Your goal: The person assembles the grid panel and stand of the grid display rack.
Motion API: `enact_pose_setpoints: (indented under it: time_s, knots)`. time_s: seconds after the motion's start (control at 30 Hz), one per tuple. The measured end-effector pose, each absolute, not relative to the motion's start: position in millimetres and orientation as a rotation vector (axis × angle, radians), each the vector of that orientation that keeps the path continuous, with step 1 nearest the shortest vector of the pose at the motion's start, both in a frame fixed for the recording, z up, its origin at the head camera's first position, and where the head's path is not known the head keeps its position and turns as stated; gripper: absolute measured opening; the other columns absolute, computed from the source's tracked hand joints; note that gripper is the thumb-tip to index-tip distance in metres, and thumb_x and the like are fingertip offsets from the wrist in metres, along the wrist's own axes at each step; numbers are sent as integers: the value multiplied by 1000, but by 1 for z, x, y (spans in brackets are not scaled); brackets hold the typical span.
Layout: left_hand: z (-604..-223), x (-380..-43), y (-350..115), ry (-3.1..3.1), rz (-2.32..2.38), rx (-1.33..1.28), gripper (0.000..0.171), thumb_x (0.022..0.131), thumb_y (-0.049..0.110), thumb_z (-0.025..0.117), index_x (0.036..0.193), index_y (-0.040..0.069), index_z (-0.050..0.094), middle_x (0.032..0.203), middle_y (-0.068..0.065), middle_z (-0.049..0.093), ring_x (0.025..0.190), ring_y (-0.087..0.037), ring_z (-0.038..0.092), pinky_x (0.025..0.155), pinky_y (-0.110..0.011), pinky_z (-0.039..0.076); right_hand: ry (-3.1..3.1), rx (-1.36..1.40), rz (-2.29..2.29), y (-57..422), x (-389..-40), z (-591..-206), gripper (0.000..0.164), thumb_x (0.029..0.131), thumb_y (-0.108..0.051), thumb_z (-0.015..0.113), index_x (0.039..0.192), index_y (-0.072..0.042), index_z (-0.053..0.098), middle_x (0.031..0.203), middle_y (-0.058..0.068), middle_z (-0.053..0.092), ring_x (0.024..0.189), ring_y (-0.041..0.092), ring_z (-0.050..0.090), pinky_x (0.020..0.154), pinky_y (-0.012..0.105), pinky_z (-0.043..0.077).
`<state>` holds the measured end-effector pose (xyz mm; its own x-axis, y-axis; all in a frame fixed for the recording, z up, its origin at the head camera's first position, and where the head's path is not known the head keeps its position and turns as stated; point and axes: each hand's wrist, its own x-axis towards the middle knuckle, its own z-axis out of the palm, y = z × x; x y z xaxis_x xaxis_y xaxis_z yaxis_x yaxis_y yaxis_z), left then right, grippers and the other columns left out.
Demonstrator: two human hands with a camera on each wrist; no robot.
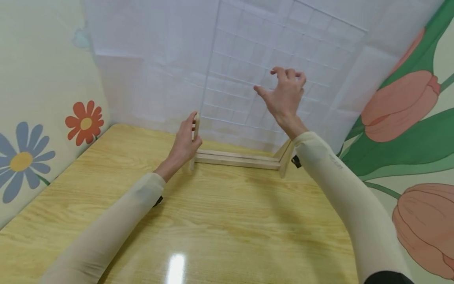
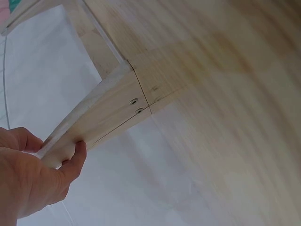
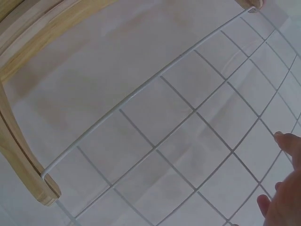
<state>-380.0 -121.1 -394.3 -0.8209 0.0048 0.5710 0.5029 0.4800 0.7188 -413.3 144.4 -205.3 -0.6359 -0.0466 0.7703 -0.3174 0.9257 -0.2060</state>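
A wooden stand (image 1: 237,159) with two uprights and a crossbar stands on the table. White wire grid (image 1: 211,59) rises from it, and in the right wrist view the grid's lower wire (image 3: 120,106) spans between the tops of the uprights. My left hand (image 1: 182,142) grips the left upright near its upper end. From the left wrist, that upright (image 2: 108,106) shows two screw heads (image 2: 134,101), with thumb and fingers on opposite sides. My right hand (image 1: 285,92) is raised over the grid, fingers spread and slightly bent, overlapping the wires with nothing held.
White sheeting (image 1: 149,83) hangs behind the grid and meets the back of the wood-grain table (image 1: 213,221). Walls painted with flowers (image 1: 25,161) and tulips (image 1: 400,106) stand on both sides.
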Motion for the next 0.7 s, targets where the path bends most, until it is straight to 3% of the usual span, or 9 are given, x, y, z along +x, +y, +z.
enact_pose_setpoints:
  time_s: [0.7]
  knots:
    - [-392,-380,-130,-2246,-1326,-406,82,93,-11,52,163,12,18,144,-24,40,128,-39,46,87,-50,55,-2201,355,436,129,-424,-229,63,78,-55,84,124,-17,67,129,7,59,130,31,34,97,52,43]
